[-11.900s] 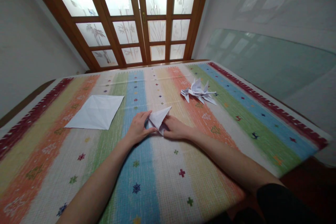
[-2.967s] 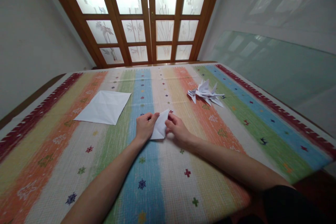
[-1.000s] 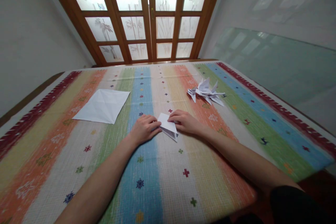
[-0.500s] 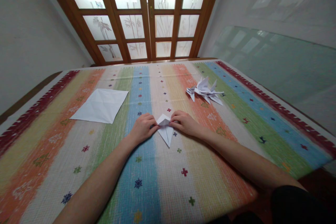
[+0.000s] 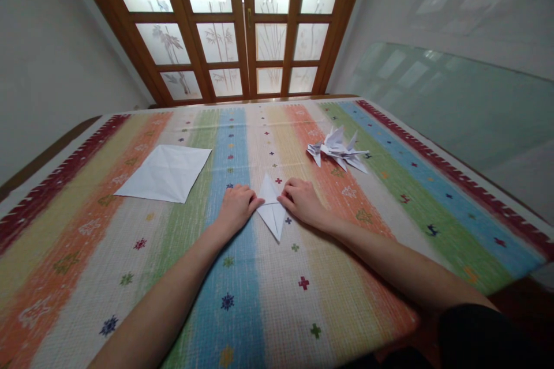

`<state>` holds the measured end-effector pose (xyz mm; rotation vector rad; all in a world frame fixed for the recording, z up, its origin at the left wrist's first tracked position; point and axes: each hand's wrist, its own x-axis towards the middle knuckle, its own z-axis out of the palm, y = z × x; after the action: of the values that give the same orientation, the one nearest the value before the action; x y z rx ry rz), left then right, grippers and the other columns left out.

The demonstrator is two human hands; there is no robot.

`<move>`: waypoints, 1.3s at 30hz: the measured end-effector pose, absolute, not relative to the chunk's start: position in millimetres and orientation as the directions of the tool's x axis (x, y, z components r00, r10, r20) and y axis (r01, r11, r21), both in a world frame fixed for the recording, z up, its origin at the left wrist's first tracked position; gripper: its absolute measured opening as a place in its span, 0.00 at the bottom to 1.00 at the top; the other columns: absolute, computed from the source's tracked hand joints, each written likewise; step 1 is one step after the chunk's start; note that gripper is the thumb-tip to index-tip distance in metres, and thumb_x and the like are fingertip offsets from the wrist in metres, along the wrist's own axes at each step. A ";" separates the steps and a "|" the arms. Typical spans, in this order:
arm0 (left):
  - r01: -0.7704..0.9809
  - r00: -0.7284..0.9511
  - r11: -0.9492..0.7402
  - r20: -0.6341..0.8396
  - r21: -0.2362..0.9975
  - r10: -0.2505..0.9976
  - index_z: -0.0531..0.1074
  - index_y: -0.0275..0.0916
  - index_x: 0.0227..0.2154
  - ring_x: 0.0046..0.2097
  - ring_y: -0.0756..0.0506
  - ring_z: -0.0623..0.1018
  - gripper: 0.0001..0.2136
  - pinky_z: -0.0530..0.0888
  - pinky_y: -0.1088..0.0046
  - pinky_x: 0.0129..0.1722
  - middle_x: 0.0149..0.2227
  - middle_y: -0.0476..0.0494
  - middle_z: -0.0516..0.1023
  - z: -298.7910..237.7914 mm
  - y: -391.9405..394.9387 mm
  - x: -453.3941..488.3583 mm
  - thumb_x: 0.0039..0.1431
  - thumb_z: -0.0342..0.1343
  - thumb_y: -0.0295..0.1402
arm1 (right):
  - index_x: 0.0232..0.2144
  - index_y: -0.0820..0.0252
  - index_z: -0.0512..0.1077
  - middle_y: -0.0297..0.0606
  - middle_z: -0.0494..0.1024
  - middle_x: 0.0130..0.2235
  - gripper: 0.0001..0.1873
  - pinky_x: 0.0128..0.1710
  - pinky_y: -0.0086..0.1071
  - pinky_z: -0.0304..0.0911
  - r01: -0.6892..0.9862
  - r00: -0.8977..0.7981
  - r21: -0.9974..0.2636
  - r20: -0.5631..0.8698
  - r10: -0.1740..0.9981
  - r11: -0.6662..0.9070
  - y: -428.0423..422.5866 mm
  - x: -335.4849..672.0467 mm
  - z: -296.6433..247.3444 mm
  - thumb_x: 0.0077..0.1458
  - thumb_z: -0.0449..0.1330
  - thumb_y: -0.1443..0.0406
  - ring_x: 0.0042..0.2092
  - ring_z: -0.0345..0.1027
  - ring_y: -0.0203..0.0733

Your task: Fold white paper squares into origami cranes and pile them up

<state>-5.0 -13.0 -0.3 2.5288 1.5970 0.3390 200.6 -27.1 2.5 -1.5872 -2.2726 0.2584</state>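
Observation:
A folded white origami paper, now a long diamond with a crease across its middle, lies flat on the striped tablecloth between my hands. At its left corner, my left hand is closed, with the thumb pressing the edge. My right hand pinches the right corner in the same way, fingers curled. The diamond's upper point stretches away from me and its lower point faces me.
Farther left lies a creased white paper sheet. Several folded paper cranes are heaped at the right. The tablecloth covers the table, and wooden glazed doors stand behind it.
The upper flap of the folded paper has gone from a short blunt shape to a long flat point away from me. Both hands have shifted slightly at the side corners.

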 end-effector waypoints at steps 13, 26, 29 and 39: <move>0.713 0.618 -0.696 0.396 0.079 0.679 0.73 0.48 0.50 0.52 0.37 0.70 0.14 0.65 0.58 0.48 0.54 0.39 0.73 -8.6 -15.2 -9.5 0.63 0.54 0.32 | 0.30 0.60 0.73 0.45 0.75 0.38 0.12 0.41 0.40 0.51 0.924 -0.258 -0.213 0.264 0.929 0.317 -29.1 201.5 -2.1 0.61 0.57 0.59 0.42 0.64 0.49; 0.526 0.831 -0.849 0.178 0.051 0.526 0.73 0.41 0.50 0.57 0.40 0.73 0.16 0.68 0.60 0.51 0.54 0.44 0.76 4.3 -16.8 -22.7 0.60 0.50 0.26 | 0.42 0.60 0.76 0.43 0.78 0.47 0.10 0.48 0.41 0.55 0.739 -0.620 -0.117 0.264 0.739 0.663 -50.3 221.0 -1.6 0.61 0.55 0.70 0.47 0.67 0.47; 0.500 0.829 -0.857 0.219 0.120 0.514 0.77 0.42 0.43 0.53 0.40 0.76 0.12 0.68 0.59 0.50 0.50 0.45 0.79 8.2 -14.7 -31.1 0.59 0.51 0.29 | 0.35 0.60 0.77 0.43 0.79 0.43 0.09 0.47 0.40 0.58 0.771 -0.531 -0.253 0.253 0.809 0.585 -48.2 217.1 4.8 0.58 0.56 0.71 0.44 0.68 0.46; 0.616 0.629 -0.744 0.409 0.257 0.662 0.77 0.40 0.29 0.41 0.43 0.75 0.09 0.70 0.62 0.43 0.37 0.44 0.80 -9.3 -9.7 -30.6 0.62 0.56 0.36 | 0.34 0.60 0.71 0.43 0.73 0.39 0.11 0.39 0.36 0.60 0.865 -0.198 -0.437 0.152 0.968 0.246 -27.3 193.7 3.2 0.52 0.66 0.61 0.39 0.67 0.43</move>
<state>-30.6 -9.7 -9.3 2.7508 1.0819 0.7479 193.7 -27.3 3.2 -1.6779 -2.1334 0.3581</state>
